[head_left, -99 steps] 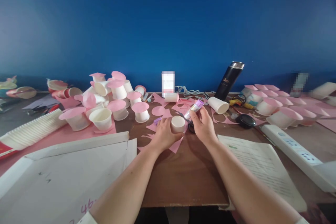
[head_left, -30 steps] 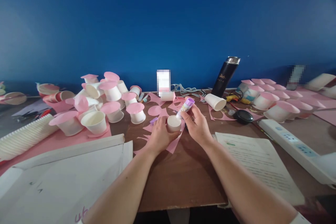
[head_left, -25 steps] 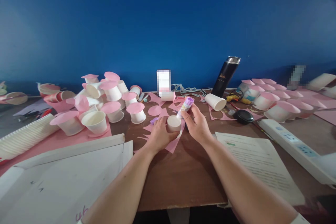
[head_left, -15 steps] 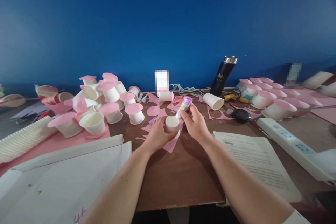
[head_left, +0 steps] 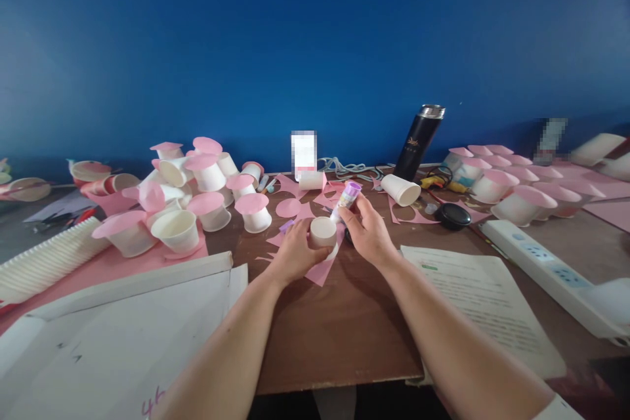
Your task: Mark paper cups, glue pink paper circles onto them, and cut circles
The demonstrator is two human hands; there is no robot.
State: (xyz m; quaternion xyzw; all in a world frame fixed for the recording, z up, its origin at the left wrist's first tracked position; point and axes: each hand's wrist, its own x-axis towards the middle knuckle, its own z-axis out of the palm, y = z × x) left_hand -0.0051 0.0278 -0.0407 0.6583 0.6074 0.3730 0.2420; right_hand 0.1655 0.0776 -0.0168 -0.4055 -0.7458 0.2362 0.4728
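Observation:
My left hand [head_left: 298, 251] is wrapped round a white paper cup [head_left: 323, 231], which stands upside down with its base facing up. In my right hand [head_left: 368, 226] is a glue stick [head_left: 346, 199] with a purple end, tilted so that its lower tip is at the right edge of the cup's base; whether the two touch I cannot tell. Pink paper scraps [head_left: 321, 273] lie under and around the cup. Behind my left hand lies a pink paper circle [head_left: 288, 209].
On the left are several cups topped with pink circles [head_left: 252, 205], a stack of nested cups [head_left: 54, 256] and a white board [head_left: 123, 335]. To the right stand a black flask [head_left: 418, 143], more pink-topped cups [head_left: 524, 200], a power strip [head_left: 546, 269] and printed sheets [head_left: 472, 302].
Almost nothing differs. Both hands keep their hold on the cup and the glue stick, and the view has shifted very slightly.

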